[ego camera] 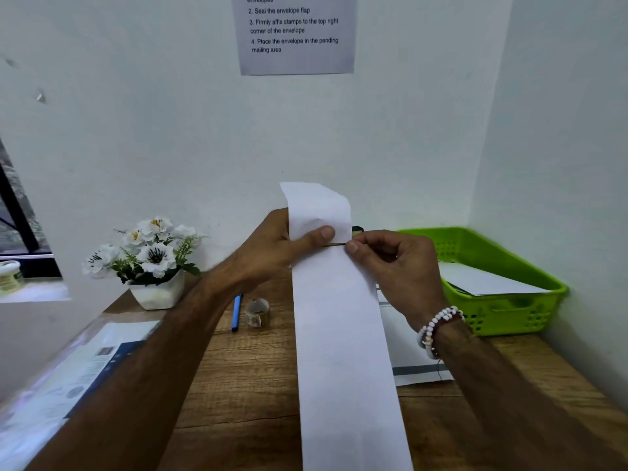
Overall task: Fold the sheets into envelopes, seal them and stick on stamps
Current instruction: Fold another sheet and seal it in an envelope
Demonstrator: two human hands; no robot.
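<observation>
Mid-left: flower pot (156, 263), then pen (236, 312) & tape roll (257, 312) on desk (244, 385). Centre: L hand (282, 243) grips folded sheet (339, 334) near its top, thumb on front. Sheet is held up, running to bottom edge of frame. R hand (390, 263) pinches sheet's frame-right edge. Green basket (503, 300) mid-right.

Flower pot (158, 294) rear left on desk (244, 385); pen (236, 312), tape roll (257, 312) right of it; sheet (326, 334) centre; basket (509, 314) rear right.
</observation>
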